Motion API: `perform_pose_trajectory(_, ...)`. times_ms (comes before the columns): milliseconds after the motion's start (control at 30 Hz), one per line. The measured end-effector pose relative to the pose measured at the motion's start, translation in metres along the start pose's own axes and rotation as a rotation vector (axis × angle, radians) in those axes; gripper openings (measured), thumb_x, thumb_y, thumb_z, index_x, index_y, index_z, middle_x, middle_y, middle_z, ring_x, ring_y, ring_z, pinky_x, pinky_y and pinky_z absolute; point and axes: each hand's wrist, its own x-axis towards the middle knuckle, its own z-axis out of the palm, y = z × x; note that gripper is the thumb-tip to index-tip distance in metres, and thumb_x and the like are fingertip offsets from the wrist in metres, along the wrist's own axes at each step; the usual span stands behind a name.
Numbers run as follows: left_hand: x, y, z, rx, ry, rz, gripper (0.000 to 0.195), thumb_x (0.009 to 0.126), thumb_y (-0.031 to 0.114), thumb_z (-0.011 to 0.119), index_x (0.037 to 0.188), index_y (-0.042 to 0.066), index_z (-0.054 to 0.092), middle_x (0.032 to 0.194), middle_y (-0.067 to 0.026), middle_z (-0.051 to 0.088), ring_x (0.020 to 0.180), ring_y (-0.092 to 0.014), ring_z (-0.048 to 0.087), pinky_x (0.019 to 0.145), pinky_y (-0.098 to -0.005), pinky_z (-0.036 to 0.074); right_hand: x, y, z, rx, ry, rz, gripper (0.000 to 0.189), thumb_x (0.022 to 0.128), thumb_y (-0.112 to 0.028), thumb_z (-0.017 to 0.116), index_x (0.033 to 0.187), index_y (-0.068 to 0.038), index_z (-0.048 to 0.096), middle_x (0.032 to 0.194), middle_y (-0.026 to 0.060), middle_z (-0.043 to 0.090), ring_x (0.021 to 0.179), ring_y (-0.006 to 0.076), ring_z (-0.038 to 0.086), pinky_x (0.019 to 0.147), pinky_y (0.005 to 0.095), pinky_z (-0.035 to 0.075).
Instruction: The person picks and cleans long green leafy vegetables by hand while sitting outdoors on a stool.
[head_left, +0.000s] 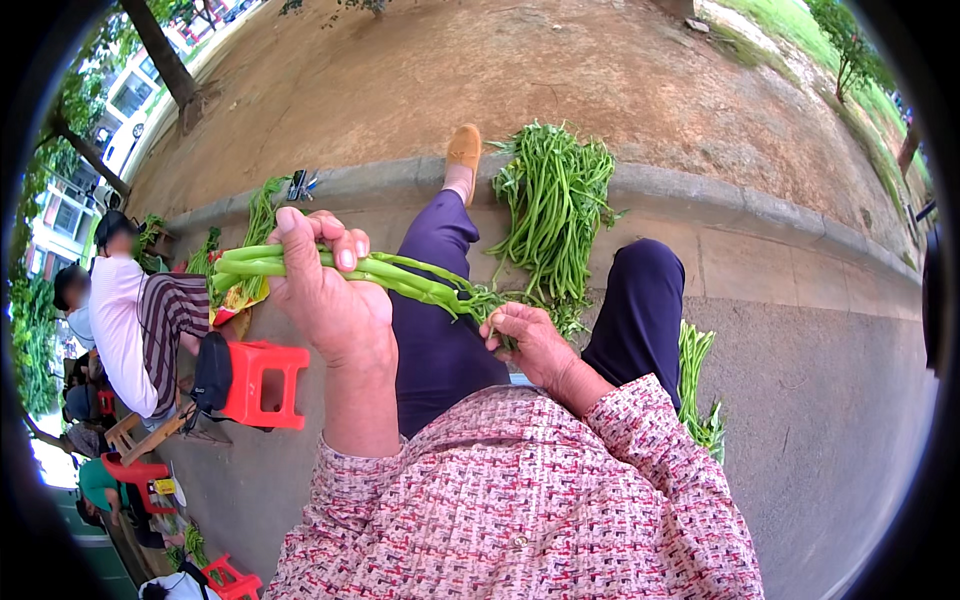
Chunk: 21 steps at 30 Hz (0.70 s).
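My left hand (322, 292) is wrapped around a small bunch of thick green vegetable stalks (420, 282), held nearly level above my thigh. The cut-looking ends stick out to the left, past my thumb. At the other end, the fingers of my right hand (536, 341) pinch the leafy tips (486, 301) of the same bunch. Between my legs, a large heap of long leafy green stalks (555, 202) lies on the pavement against the kerb. Another bundle of stalks (696, 367) rests beside my knee on the right, partly hidden by the leg.
A low concrete kerb (757, 201) separates the pavement from bare earth (465, 67). To the left are a red plastic stool (262, 382), a dark bag (211, 371), more greens (260, 217) and a seated person (124, 330). Other people and red stools stand farther back.
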Motion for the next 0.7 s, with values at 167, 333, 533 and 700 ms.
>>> perform_pose_trajectory(167, -0.003, -0.005, -0.002, 0.031, -0.002, -0.042, 0.029, 0.093, 0.025, 0.057, 0.073, 0.006, 0.051, 0.066, -0.0043, 0.052, 0.049, -0.009, 0.041, 0.05, -0.0252, 0.037, -0.007, -0.006, 0.011, 0.106, -0.083, -0.048, 0.011, 0.091, -0.018, 0.058, 0.087, -0.007, 0.057, 0.084, 0.0032, 0.059, 0.07, 0.0098, 0.051, 0.057, 0.0239, 0.038)
perform_pose_trajectory(333, -0.006, -0.006, 0.003, 0.043, -0.028, -0.048, 0.028, 0.093, 0.025, 0.058, 0.073, 0.006, 0.051, 0.067, -0.0046, 0.052, 0.051, -0.009, 0.042, 0.05, -0.0248, 0.037, -0.012, -0.018, 0.018, 0.228, -0.13, -0.158, 0.013, 0.091, -0.019, 0.059, 0.085, -0.007, 0.057, 0.078, 0.0018, 0.057, 0.062, 0.0071, 0.048, 0.05, 0.0206, 0.035)
perform_pose_trajectory(533, -0.003, -0.006, 0.001, 0.02, -0.067, -0.048, 0.028, 0.094, 0.025, 0.057, 0.075, 0.005, 0.054, 0.075, -0.0066, 0.055, 0.052, -0.01, 0.041, 0.054, -0.0272, 0.038, -0.015, -0.019, 0.015, 0.18, -0.151, -0.072, 0.009, 0.092, -0.015, 0.057, 0.089, -0.006, 0.055, 0.072, 0.0015, 0.057, 0.058, 0.0077, 0.048, 0.047, 0.019, 0.035)
perform_pose_trajectory(700, -0.006, -0.007, 0.004, 0.046, -0.098, -0.079, 0.027, 0.094, 0.025, 0.056, 0.077, 0.005, 0.054, 0.075, -0.0066, 0.056, 0.053, -0.009, 0.042, 0.054, -0.026, 0.038, -0.02, -0.033, 0.026, 0.223, -0.111, -0.139, 0.007, 0.091, -0.008, 0.057, 0.096, -0.004, 0.057, 0.079, 0.0031, 0.06, 0.064, 0.0086, 0.054, 0.05, 0.0183, 0.039)
